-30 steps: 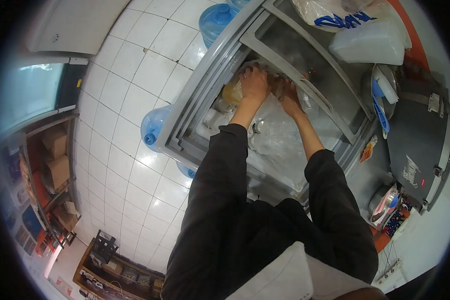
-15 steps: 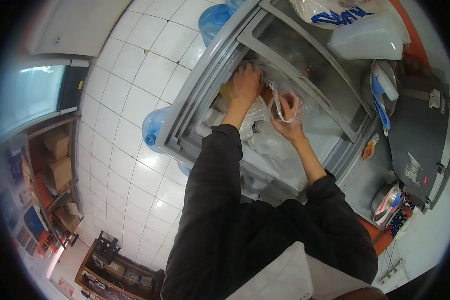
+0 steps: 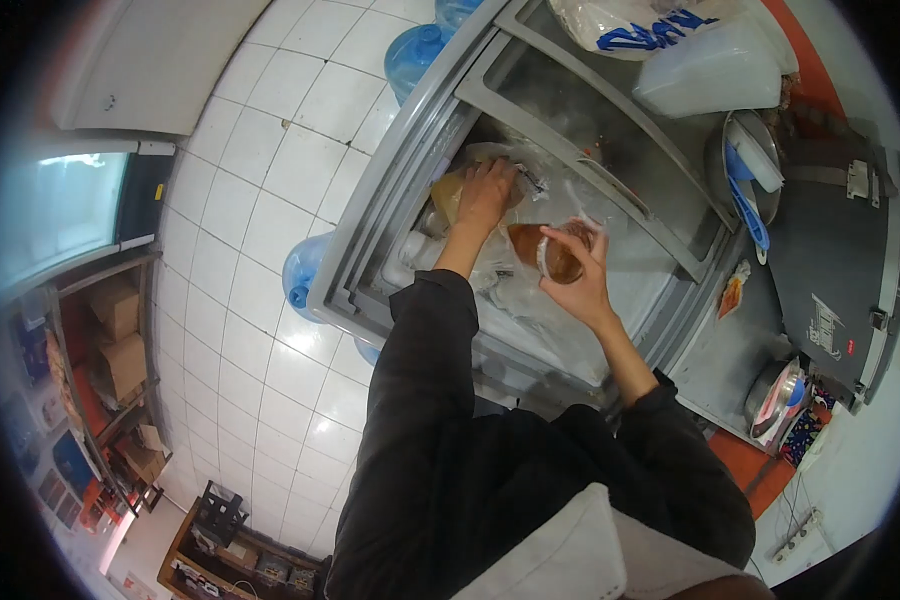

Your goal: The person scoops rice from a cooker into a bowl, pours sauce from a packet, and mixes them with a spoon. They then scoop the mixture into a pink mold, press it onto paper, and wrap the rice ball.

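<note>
Both hands are inside an open chest freezer. My right hand grips a round clear plastic tub with brown contents, thumb and fingers around its rim. Beside the tub lies another brown item, partly under clear plastic. My left hand has its fingers curled over a clear plastic bag; its fingertips are partly hidden. A yellowish package lies just left of that hand. Below are whitish wrapped packages and crumpled clear plastic.
A grey-framed sliding lid covers the freezer's far part. White plastic containers and a metal bowl with a blue-handled utensil stand right of it. Blue water bottles stand on the tiled floor at left. A black case is at right.
The clear plastic around my right hand has come away, and the tub now shows in its grip. My left hand stays at the bag. The view has shifted slightly.
</note>
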Available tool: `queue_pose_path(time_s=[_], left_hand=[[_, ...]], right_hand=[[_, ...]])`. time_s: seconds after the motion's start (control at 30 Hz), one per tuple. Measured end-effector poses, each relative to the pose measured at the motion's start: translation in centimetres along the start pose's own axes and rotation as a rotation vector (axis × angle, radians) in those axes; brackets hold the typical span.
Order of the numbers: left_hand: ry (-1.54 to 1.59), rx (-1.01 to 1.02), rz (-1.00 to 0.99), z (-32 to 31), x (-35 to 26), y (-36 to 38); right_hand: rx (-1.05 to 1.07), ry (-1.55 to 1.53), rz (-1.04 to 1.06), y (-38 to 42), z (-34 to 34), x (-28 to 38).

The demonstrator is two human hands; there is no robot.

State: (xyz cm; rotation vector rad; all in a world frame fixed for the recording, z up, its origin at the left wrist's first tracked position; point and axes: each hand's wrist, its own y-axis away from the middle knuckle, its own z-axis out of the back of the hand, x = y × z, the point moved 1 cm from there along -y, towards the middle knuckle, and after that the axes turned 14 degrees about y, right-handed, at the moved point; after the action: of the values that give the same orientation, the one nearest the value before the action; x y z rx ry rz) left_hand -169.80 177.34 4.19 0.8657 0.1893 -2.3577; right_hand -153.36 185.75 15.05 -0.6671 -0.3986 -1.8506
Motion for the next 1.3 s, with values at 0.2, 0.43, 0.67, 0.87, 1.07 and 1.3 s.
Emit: queue_pose_path(time_s=[0.2,0.43,0.67,0.87,1.07,1.3], left_hand=[[-0.13,-0.016,0.04,-1.5,0.1,1.4],[0.012,0.131,-0.129,2.9,-2.5,4.9],[0.281,-0.17,-0.116,8.9,-12.9,0.7],[0.155,-0.313,-0.499,2.2,-13.0,-1.4],[0.222,-0.404,-0.332,3.1,-15.4,-2.0],[0.224,-0.313,-0.139,4.5,-15.0,9.3]], right_hand=[[-0.073,-0.086,0.032,0.4,5.8,5.4],[-0.31,-0.004,0.023,1.7,13.0,5.9],[-0.417,0.076,-0.083,5.3,15.8,5.1],[-0.381,0.073,-0.166,9.3,17.1,5.1],[-0.359,0.117,-0.206,11.1,16.9,5.0],[-0.427,0.096,-0.105,12.1,19.6,8.3]])
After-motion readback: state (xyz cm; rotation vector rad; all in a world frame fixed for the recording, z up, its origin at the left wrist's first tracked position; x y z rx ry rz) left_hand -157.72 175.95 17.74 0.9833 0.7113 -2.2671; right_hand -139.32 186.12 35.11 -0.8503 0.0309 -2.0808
